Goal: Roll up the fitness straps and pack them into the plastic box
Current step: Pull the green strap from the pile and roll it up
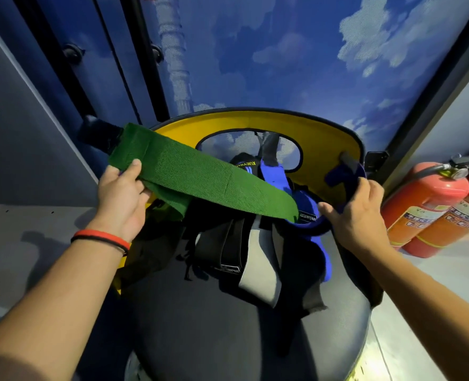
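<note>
A wide green strap [200, 180] stretches across the middle of the view above a chair seat. My left hand [122, 193] grips its left end, thumb on top. My right hand [357, 213] holds a blue strap [343, 174] at the right, fingers curled round it. Below them lies a pile of several black, grey and blue straps [250, 243] on the dark round seat [228, 331]. No plastic box is in view.
The chair has a yellow curved backrest [269, 121] with an oval opening. Two red fire extinguishers [434, 210] lie at the right on the floor. A blue cloud-patterned wall stands behind, with grey panels at the left.
</note>
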{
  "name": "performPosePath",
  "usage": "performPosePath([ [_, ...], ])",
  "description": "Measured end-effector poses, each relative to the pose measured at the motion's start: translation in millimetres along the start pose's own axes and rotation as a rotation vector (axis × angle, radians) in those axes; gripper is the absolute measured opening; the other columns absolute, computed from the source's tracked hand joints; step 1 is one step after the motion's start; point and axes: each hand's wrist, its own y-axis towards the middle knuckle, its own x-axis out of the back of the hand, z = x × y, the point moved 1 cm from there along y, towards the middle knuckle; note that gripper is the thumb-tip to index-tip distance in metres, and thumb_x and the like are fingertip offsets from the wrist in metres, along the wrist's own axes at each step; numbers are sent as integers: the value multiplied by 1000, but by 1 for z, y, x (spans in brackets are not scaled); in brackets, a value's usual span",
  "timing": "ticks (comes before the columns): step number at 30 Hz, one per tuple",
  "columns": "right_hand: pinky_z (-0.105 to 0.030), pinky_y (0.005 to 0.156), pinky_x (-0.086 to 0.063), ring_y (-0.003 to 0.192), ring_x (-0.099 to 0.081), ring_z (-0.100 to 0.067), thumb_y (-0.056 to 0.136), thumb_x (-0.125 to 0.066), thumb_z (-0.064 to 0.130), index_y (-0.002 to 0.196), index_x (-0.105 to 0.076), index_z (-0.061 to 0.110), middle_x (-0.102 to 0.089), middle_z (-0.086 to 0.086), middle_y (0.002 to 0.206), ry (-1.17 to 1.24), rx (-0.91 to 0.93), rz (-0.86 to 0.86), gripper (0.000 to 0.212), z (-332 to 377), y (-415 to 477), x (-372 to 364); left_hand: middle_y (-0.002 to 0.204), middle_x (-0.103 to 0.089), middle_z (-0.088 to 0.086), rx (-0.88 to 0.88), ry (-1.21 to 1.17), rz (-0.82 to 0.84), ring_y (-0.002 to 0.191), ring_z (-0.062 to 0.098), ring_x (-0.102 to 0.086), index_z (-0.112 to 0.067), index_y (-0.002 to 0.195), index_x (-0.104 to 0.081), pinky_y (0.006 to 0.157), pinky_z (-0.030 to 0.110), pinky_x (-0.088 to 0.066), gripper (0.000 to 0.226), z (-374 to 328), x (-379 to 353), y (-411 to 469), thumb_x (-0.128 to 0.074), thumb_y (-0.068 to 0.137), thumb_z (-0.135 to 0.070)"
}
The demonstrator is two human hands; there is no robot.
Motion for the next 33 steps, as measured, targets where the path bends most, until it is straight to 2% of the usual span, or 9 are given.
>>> performPosePath([
  [5,-47,98,-49,121,-50,-39,80,-83,42,129,-61,10,-36,-13,147,-465,-31,337,63,-13,-3,1,91,-74,-1,45,-43,-58,86,16,-72,-22,99,-57,74,34,-60,16,3,6,4,-49,105,-9],
  [8,-47,93,-44,120,-46,-40,70,-84,37,115,-66,15,-38,-16,144,-683,127,165,53,0,-11,-3,101,-76,3,106,-66,16,88,17,-74,-20,101,-59,70,32,-61,14,1,0,-3,-50,102,-10],
  [10,-44,86,-41,106,-51,-38,67,-81,27,98,-66,13,-50,-17,129,-592,294,22,38,20,-14,-11,111,-74,6,165,-109,89,97,21,-73,-17,107,-63,81,36,-60,18,-3,-6,-10,-49,100,-11],
  [12,-44,83,-45,100,-54,-36,73,-74,18,105,-64,12,-56,-13,122,-421,413,45,34,39,-14,-24,104,-75,6,236,-117,145,96,23,-72,-14,103,-69,88,37,-57,25,-7,-11,-20,-45,97,-12],
  [16,-45,119,-30,144,-35,-39,72,-59,-3,158,-30,9,-33,-13,162,-199,431,390,92,43,-10,-50,75,-70,5,249,-102,192,70,23,-68,-15,64,-74,84,40,-53,26,-13,-9,-33,-48,65,-13],
  [20,-47,119,-30,154,-15,-22,75,-59,4,163,-9,30,-12,8,169,-260,358,557,104,41,-10,-56,61,-59,3,225,-51,253,58,21,-59,-12,55,-66,81,41,-47,24,-12,0,-34,-42,58,-11],
  [26,-44,87,-47,114,-46,-36,85,-61,13,129,-58,14,-45,-9,130,-411,333,286,45,39,-3,-43,80,-60,9,115,5,152,69,25,-61,-11,78,-52,69,35,-52,16,1,14,-11,-41,72,-1],
  [31,-46,77,-52,100,-61,-41,85,-65,11,109,-63,9,-63,-14,107,-246,328,113,24,36,7,-20,112,-69,14,16,205,-16,102,34,-70,-17,105,-54,80,42,-61,23,5,21,2,-56,85,-6],
  [33,-36,73,-42,95,-60,-36,86,-68,7,104,-63,9,-61,-10,99,-91,323,-14,19,48,9,-10,127,-65,10,-43,432,-8,115,31,-66,-24,120,-48,96,53,-55,48,11,22,2,-70,77,-25],
])
